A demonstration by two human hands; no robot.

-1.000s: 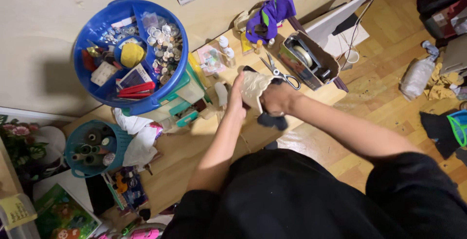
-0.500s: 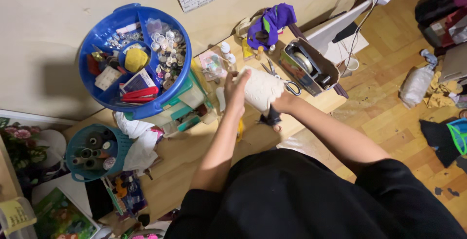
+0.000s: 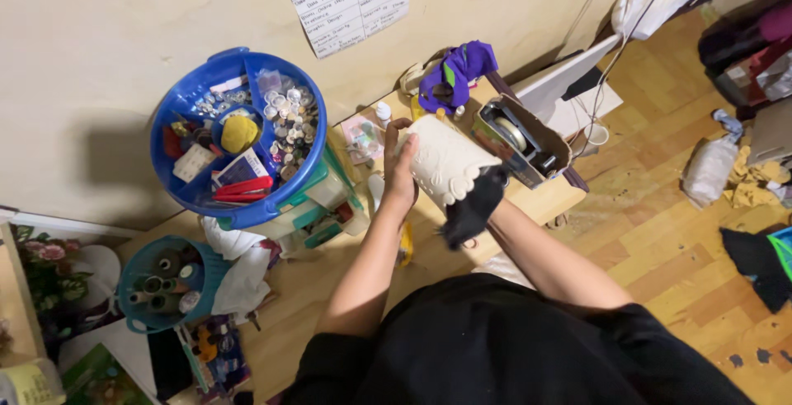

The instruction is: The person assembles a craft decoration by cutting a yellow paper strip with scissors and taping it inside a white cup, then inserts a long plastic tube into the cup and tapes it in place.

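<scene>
— Since half a second ago we've lifted the cream embossed cover [image 3: 445, 160] higher, toward the upper middle of the frame, and it now hides the scissors that showed before.

— Our left hand [image 3: 399, 176] is wrapped around its left edge, fingers curled over the top. Where's our right hand?

— Pushed up inside the cover; we can't tell how it's closed. Only the forearm shows, with a black cloth [image 3: 472, 205] hanging at the cover's lower end.

— And the containers?

— Upper left, the blue round tub [image 3: 177, 182] is split into compartments: buttons and small silver bits at the right, a yellow ball in the middle cup, red-handled tools and cards lower down. Below it, at the left edge, the teal basket [image 3: 130, 306] holds upright thread spools.

— Right of the cover?

— An open cardboard box [image 3: 559, 146] with a tape roll inside, and purple fabric [image 3: 456, 68] bunched above it against the wall.
</scene>
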